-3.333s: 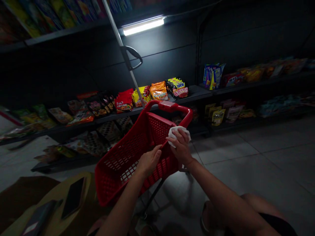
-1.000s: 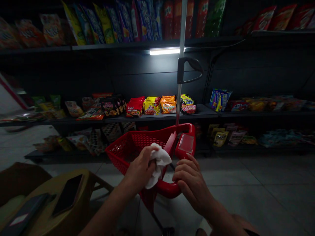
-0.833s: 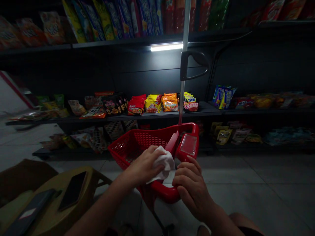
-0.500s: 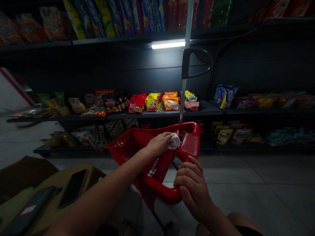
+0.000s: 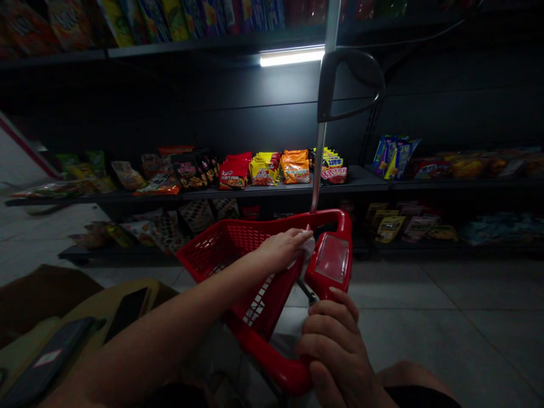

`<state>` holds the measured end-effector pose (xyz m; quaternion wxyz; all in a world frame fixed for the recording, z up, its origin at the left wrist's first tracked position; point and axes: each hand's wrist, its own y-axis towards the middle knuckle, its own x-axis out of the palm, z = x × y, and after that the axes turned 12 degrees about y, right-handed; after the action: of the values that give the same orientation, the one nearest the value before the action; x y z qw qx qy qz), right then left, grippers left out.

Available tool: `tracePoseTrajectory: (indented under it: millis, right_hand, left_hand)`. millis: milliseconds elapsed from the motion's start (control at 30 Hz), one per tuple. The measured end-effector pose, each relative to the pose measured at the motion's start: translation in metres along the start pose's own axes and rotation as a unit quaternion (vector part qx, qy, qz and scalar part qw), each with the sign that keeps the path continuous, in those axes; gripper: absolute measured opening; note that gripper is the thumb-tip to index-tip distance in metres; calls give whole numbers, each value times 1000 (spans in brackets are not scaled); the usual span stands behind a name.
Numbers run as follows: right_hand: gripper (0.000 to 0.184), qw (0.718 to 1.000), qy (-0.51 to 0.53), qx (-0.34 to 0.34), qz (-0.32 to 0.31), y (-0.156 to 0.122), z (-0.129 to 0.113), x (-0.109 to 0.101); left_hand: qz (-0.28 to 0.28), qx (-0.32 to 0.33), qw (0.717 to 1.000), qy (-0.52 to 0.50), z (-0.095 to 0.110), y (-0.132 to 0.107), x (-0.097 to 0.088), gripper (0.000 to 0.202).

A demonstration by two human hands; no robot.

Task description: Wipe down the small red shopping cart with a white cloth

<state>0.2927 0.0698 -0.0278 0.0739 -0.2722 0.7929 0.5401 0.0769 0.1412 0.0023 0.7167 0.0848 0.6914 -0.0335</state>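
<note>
A red plastic shopping cart [image 5: 272,362] stands tilted toward me, with a perforated basket and a clear panel [image 5: 332,258] set in its handle. My left hand [image 5: 283,249] presses a white cloth or tissue [image 5: 306,246] against the basket's rim beside that panel. The fingers lie over it, and part of it is hidden under them. My right hand [image 5: 335,340] is wrapped round the near right corner of the red handle. A metal pole [image 5: 319,164] with a grey loop grip [image 5: 325,88] rises behind the panel.
Ahead is a dark shelf [image 5: 263,192] with snack packets in rows, among them orange packets [image 5: 296,167]. A light tube [image 5: 292,55] glows above. At the lower left a phone [image 5: 127,310] and a dark case [image 5: 51,360] lie on a yellowish surface [image 5: 157,292].
The cart's near handle has come closer and lower, with my right hand still round it. My left hand and the cloth have shifted slightly. The shelves sit higher in view.
</note>
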Motion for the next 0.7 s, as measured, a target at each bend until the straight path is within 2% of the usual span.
tracePoseTrajectory:
  millis: [100,167,200,300,367,467,533,600,700]
  right_hand:
    - [18,1000,-5,-19,4,2,2,0]
    - [19,1000,-3,-25,9,3,4,1]
    - [19,1000,-3,-25,12,3,5,1]
    - [21,1000,-1,-22,13,1,8,4]
    - [22,1000,3,-20,14,1,10,6]
    - [21,999,13,-24,21,1,11,7]
    - [20,999,20,-27,27,1,12,8]
    - [20,999,24,-25,30,2,14,10]
    - [21,999,26,-14,32,3,19,13]
  left_hand:
    - [22,-15,1000,-1,-7,51,11,50]
    - [26,-3,1000,-11,-13,66,14,45]
    - [23,6,1000,-15,-15,65,14,43]
    - [0,65,998,-23,-22,35,1,42]
    - [-29,118,992,-26,-24,-1,-17,44]
    - [-114,186,975,-49,-20,-57,-49,41]
    - [-141,198,968,-58,-15,-82,-60,40]
    - [-118,167,978,-52,-11,-89,-56,40]
    - [-50,103,993,-43,-12,-69,-29,38]
